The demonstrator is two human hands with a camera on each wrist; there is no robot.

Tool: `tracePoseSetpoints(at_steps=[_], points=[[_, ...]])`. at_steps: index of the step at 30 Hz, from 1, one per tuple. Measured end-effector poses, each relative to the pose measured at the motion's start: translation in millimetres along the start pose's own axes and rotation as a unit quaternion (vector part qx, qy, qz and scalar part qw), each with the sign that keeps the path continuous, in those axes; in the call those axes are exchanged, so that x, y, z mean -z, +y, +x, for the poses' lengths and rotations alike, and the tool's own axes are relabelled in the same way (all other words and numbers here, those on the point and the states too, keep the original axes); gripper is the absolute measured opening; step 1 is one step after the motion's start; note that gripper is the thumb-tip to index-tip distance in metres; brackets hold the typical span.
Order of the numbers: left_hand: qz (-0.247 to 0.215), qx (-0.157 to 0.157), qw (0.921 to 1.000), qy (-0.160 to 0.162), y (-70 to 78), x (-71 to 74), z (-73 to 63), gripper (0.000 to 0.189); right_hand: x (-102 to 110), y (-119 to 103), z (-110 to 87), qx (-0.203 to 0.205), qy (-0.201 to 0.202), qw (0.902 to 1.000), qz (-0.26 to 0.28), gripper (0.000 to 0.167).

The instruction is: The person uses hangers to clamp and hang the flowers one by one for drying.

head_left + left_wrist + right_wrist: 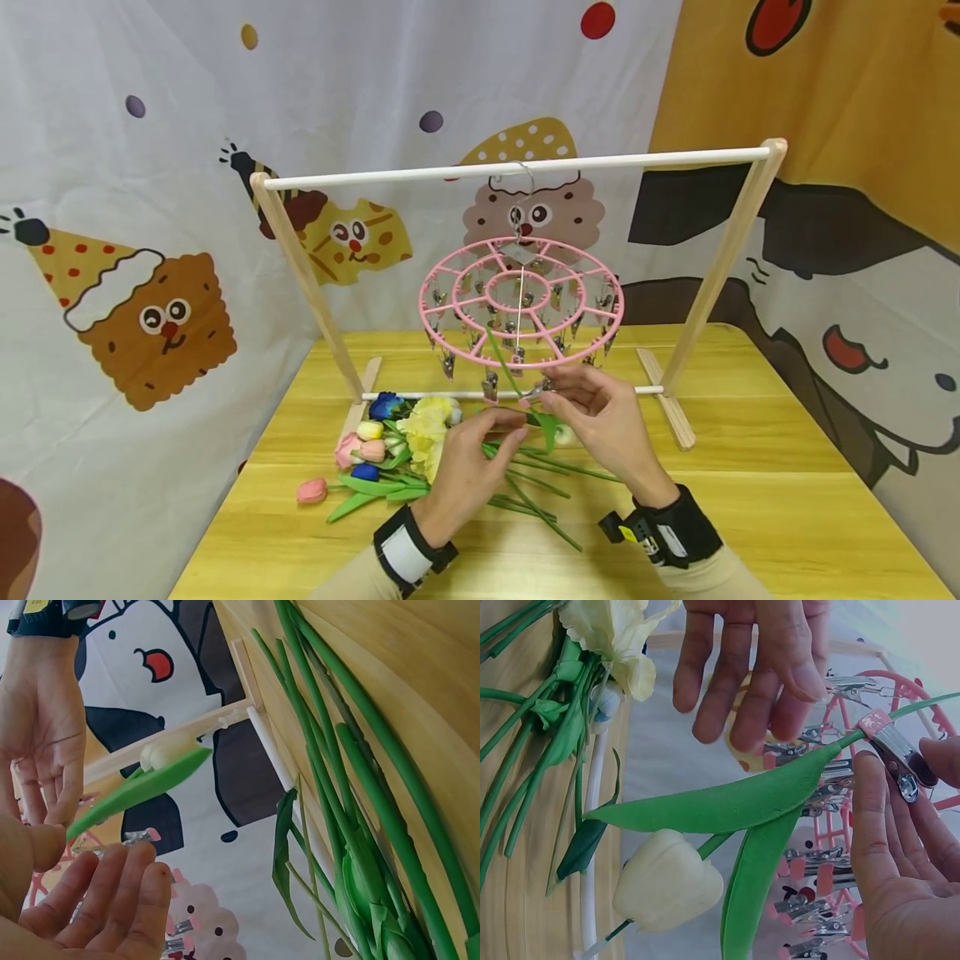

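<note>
A white tulip [669, 880] with green leaves hangs head down below the pink round clip hanger [426, 322]. Its stem [501, 357] rises past the hanger's front rim. In the right wrist view, the pink-tipped jaws of a metal clip [900, 754] lie across that stem. My right hand [603, 425] pinches this clip between thumb and fingers. Just left of the tulip, my left hand [468, 462] has loosely bent, parted fingers and holds nothing. Several other metal clips dangle from the hanger's rings.
The hanger's hook sits on the white rod [390, 175] of a wooden stand [723, 267]. A heap of artificial flowers [423, 433], blue, pink and yellow, lies on the wooden table [757, 517] with green stems pointing right. A pink tulip [311, 491] lies at the left.
</note>
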State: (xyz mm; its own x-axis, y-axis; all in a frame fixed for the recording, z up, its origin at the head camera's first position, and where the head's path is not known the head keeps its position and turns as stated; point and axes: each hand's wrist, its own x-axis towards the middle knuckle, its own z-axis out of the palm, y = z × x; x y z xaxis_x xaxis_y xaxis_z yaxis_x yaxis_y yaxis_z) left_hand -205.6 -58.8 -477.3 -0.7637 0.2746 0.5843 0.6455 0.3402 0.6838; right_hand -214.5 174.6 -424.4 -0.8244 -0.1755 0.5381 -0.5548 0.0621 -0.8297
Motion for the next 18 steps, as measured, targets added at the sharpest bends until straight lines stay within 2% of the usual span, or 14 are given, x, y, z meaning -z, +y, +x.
tracePoseSetpoints(at_steps=[8, 18], points=[[0.030, -0.028, 0.9991, 0.001, -3.6, 2.0, -5.0, 0.018, 8, 2, -2.3, 0.002, 0.006, 1.0000, -0.003, 0.031], [0.067, -0.025, 0.9975, -0.002, -9.7, 11.4, -12.6, 0.019, 17, 3, -5.5, -0.002, 0.016, 0.9999, 0.000, 0.032]])
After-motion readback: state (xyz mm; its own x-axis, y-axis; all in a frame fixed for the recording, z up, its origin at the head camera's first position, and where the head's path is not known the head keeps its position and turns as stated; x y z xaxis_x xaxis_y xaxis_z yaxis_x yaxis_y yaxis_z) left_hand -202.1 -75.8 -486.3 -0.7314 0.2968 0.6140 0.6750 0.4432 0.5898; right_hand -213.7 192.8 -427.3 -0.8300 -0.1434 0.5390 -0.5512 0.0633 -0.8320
